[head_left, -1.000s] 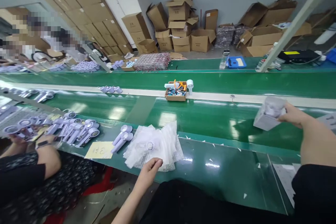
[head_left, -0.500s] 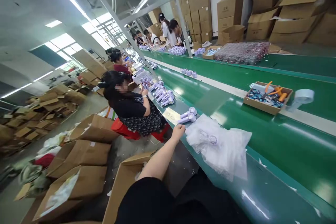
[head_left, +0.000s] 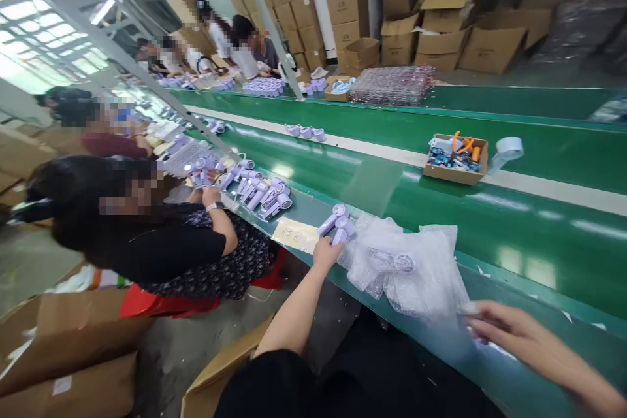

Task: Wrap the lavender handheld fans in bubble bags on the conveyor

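Note:
My left hand point(head_left: 327, 250) reaches out to two lavender handheld fans point(head_left: 336, 222) lying on the green table edge and closes on the handle of the nearer one. A heap of clear plastic bags point(head_left: 410, 269) lies just right of them. My right hand point(head_left: 509, 332) rests at the near right corner of that heap, fingers stretched toward the plastic, holding nothing I can make out.
A yellow paper note point(head_left: 294, 234) lies left of the fans. A seated co-worker point(head_left: 161, 241) handles a row of lavender fans point(head_left: 255, 189) further left. A cardboard tray of tools point(head_left: 455, 158) and a tape roll point(head_left: 507, 149) sit on the conveyor. Cardboard boxes point(head_left: 73, 353) crowd the floor.
My left hand moved from the bag heap's edge onto the two fans. My right hand, which held a white box a second ago, came back into view at the bags with nothing in it. The view swung left.

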Available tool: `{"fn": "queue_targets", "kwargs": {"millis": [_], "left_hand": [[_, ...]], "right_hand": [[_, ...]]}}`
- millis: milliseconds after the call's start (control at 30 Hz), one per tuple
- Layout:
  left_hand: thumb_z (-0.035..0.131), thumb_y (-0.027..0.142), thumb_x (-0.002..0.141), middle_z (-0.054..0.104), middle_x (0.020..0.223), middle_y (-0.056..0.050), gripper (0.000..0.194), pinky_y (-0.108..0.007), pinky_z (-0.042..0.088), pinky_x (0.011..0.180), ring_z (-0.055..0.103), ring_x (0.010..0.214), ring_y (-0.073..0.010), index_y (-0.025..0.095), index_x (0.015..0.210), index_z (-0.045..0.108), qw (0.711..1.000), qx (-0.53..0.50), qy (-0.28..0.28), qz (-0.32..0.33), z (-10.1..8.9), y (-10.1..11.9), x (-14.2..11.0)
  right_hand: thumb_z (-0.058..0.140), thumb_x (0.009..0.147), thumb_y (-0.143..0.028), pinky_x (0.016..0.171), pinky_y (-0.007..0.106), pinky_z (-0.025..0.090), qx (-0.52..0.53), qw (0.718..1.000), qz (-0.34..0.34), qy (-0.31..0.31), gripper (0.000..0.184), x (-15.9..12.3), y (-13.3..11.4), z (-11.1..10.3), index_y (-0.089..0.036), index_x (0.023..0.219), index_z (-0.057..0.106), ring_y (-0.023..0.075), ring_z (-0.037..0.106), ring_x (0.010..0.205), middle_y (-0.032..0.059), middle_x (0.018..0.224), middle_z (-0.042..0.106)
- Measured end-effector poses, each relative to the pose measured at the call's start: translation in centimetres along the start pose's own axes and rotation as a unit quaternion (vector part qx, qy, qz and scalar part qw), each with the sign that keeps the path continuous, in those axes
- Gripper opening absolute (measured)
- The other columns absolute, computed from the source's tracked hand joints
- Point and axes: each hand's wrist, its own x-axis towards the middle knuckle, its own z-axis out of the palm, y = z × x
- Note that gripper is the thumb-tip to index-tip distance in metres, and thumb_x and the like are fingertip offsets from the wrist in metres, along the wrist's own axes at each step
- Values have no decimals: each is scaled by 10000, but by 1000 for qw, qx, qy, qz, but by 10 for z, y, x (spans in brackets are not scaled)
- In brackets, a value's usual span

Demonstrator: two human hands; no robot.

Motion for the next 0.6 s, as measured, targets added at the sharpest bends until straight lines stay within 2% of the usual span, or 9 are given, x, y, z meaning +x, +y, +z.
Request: {"fn": "queue_targets", "kwargs": {"millis": [67,133,167,233,300,367,433,533,600], "left_hand": [[531,469,811,635,782,-68,352,-282,443,648,603,777,-214,131,826,628,998,-34,-37,25,9,13,-23],[502,511,827,628,740,-34,400,-243,432,587,590,692,-168,134,865,633,988,-95,-98,70,25,30,-55],[516,517,821,625,732,-28,410,-235,427,570,580,666,-155,129,883,634,972,-151,-147,105,35,38,-71],[494,536,834,615,715,-27,442,-232,429,559,564,633,-141,124,910,636,927,-216,-250,180,54,51,-101],[472,539,851,626,778,-42,453,-254,457,613,572,664,-147,136,995,620,902,-194,-290,256,70,60,-119],[554,543,801,627,930,-80,486,-314,479,724,590,800,-195,152,1089,578,896,-85,-266,345,83,63,-124],[644,468,751,599,1035,-122,468,-372,471,799,569,941,-260,146,1082,570,875,57,-230,422,95,64,-119],[563,228,799,608,990,-132,181,-374,470,806,567,964,-272,134,948,609,842,173,-224,459,110,67,-107],[476,150,827,626,966,-117,173,-354,465,820,582,937,-242,142,922,620,846,177,-217,453,115,72,-101]], "right_hand": [[782,621,-419,694,339,527,73,994,23,-79,293,13,7,51,-205,782,664,207,642,732,70,802,687],[754,653,-464,787,362,524,225,973,16,-52,376,30,13,94,-242,925,618,215,641,915,55,1031,676],[752,656,-473,801,369,525,290,956,4,-30,408,38,15,108,-252,960,596,219,631,964,50,1084,661],[764,645,-465,765,360,544,363,931,-12,18,444,50,21,117,-243,981,576,221,644,934,50,1035,675],[791,618,-437,674,322,565,370,925,-11,86,460,53,26,103,-222,967,582,201,667,781,35,876,695],[814,591,-411,592,285,568,368,918,-7,147,478,47,33,76,-221,965,587,171,655,662,13,800,692],[828,576,-383,551,266,566,375,910,-4,175,491,34,40,47,-228,976,588,153,642,620,3,799,691],[836,575,-319,594,280,584,386,904,23,181,481,5,52,16,-220,980,595,167,657,687,17,853,697],[836,578,-287,643,290,590,393,903,53,168,468,-15,60,6,-203,975,602,182,666,750,36,901,699]]}}
